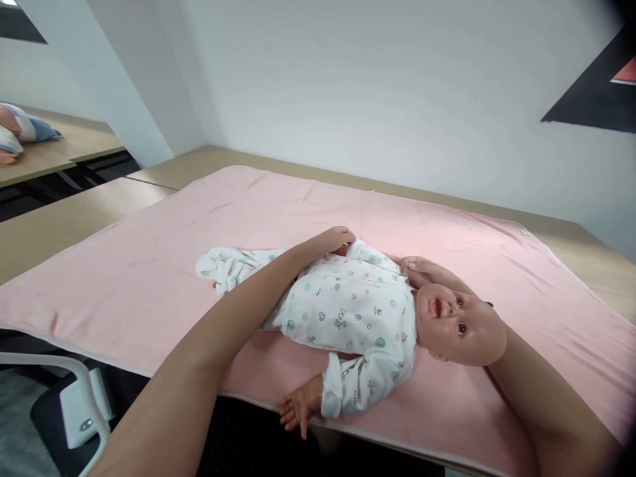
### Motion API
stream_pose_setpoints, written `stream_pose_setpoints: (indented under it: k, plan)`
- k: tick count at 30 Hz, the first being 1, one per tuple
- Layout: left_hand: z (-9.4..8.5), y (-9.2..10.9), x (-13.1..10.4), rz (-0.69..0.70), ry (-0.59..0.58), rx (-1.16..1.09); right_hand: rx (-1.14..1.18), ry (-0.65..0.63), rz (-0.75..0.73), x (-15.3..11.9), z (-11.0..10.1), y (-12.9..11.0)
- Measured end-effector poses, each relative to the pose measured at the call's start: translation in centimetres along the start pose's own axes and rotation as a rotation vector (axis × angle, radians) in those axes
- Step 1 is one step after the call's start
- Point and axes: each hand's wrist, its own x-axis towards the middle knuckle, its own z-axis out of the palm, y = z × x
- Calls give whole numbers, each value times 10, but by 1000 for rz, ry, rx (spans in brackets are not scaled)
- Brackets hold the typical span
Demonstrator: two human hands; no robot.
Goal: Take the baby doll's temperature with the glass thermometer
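Left hand: closed on sleeve cuff
Right hand: by shoulder, grip I can't tell
Doll: face-up on blanket

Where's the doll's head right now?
In the head view, the doll's head lies right of centre, over the right forearm and next to the printed white top.

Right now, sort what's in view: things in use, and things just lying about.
In use:
- left hand, at the doll's far cuff
- right hand, by its far shoulder
- bald baby doll
- white printed sleepsuit, on the doll
- pink blanket, beneath

Lying about:
- what looks like another doll, partly visible
- white-framed chair
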Motion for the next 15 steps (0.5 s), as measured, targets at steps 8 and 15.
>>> stream_pose_setpoints:
  k: [8,15]
  plan:
    - [1,3,-4,-2,7,10,98,147,72,-2,20,-17]
    - [1,3,-3,-7,4,23,257,182,180,0,9,-8]
